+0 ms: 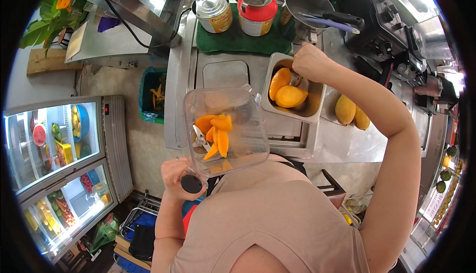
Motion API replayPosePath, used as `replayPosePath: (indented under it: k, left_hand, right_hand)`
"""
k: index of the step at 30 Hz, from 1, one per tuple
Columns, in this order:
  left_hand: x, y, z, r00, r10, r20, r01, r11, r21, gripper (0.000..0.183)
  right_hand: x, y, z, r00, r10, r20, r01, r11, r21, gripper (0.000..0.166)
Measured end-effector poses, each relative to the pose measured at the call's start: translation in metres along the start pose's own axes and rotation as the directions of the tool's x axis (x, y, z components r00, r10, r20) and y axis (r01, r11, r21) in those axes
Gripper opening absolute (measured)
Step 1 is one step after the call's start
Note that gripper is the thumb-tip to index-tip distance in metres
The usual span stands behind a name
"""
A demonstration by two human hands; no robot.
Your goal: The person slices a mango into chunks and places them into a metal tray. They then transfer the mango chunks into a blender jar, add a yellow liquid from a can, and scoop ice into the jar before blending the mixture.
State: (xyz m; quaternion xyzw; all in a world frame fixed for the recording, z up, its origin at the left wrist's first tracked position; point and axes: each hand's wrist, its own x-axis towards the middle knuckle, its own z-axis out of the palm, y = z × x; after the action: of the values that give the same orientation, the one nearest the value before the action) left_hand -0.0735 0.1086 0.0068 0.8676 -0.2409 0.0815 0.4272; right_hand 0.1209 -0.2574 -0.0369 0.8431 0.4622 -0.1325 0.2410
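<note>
My left hand (174, 178) is wrapped around the handle of a clear plastic blender jar (241, 150). Pieces of orange mango (217, 133) lie in the jar near its blades (200, 141). The jar is tilted, its wide mouth facing up toward me. My right hand (311, 63) is curled into a fist over the far right corner of a deep steel pan (319, 105). Whether it grips the rim or something small is hidden. Two peeled mangoes, one upper (280, 80) and one lower (291, 96), rest inside the pan.
Two unpeeled mangoes (346, 109) sit right of the pan. Cans (214, 13) stand on a green towel (241, 46). A steel bowl (308, 1) holds a knife (344, 18). A blender base (379, 20) is at far right. A lined bin (152, 94) and glass-door fridge (67, 154) stand left.
</note>
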Motion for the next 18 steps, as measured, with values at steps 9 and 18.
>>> replayPosePath:
  k: [9,18]
  left_hand:
    - [-0.002,0.002,0.001,0.997,0.075,-0.026,-0.073,0.995,0.073,0.034]
    - [0.006,0.006,0.005,0.988,0.143,-0.056,-0.134,0.981,0.139,0.034]
  right_hand:
    - [-0.027,0.021,0.006,0.976,0.169,0.137,-0.197,0.954,0.227,0.008]
    - [-0.051,0.017,0.006,0.883,0.206,0.421,-0.419,0.751,0.510,0.023]
